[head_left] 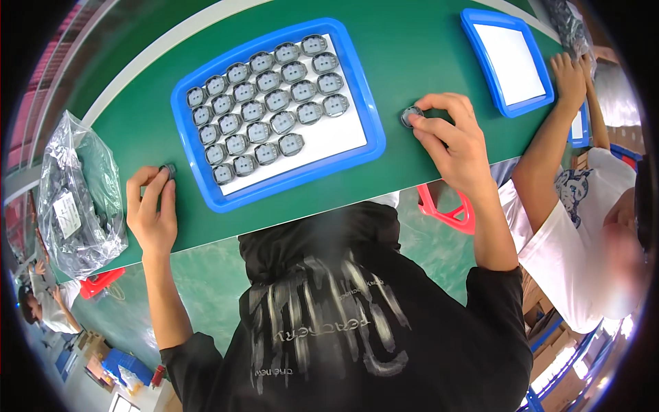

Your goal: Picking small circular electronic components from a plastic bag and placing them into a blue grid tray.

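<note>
Between the thumb and fingers of my right hand (453,145) is a small round grey plastic part (408,115), held just above or on the green table right of the tray. My left hand (152,213) pinches another small dark grey part (169,169), mostly hidden by the fingertips, left of the tray. The blue tray (377,130) between my hands is lined with white paper (329,143). Several rows of matching round grey parts (276,101) stand on that paper; its lower right portion shows bare white.
A clear plastic bag of dark parts (79,199) lies at the table's left end. To the right is a second blue tray (504,110) with white paper. A co-worker's hands (570,79) are beside it, near another plastic bag (568,27). A red stool (449,209) stands below the table edge.
</note>
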`<action>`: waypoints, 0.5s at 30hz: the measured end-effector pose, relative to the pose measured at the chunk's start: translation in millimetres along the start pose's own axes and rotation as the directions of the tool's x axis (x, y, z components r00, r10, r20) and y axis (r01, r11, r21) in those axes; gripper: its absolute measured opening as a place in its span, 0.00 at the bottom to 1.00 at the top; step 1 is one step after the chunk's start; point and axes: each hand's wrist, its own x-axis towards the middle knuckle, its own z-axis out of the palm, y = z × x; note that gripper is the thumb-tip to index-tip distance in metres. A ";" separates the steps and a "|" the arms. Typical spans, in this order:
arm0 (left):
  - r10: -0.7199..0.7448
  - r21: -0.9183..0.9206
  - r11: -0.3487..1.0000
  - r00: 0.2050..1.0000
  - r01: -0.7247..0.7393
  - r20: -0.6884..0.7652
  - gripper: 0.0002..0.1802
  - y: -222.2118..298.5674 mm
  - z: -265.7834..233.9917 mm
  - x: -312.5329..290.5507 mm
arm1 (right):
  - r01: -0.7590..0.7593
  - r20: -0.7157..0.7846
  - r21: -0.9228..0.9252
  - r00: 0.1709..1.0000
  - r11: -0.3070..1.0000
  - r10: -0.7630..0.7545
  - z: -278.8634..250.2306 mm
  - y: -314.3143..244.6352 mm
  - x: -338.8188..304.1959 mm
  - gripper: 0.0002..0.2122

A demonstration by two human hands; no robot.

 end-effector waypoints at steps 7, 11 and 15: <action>0.079 -0.071 0.993 0.983 -0.091 -0.164 0.14 57.0 5.1 20.8 | 0.102 -0.127 0.123 0.988 0.987 -0.086 -1.1 -7.0 12.4 0.11; 0.291 -0.263 0.915 0.952 -0.305 -0.092 0.14 135.0 28.8 57.7 | 0.238 -0.073 0.219 0.971 0.946 -0.227 11.2 -34.0 39.5 0.09; 0.297 -0.284 0.915 0.955 -0.287 -0.010 0.11 153.8 60.4 71.6 | 0.249 0.067 0.221 0.961 0.943 -0.270 20.8 -39.0 55.3 0.06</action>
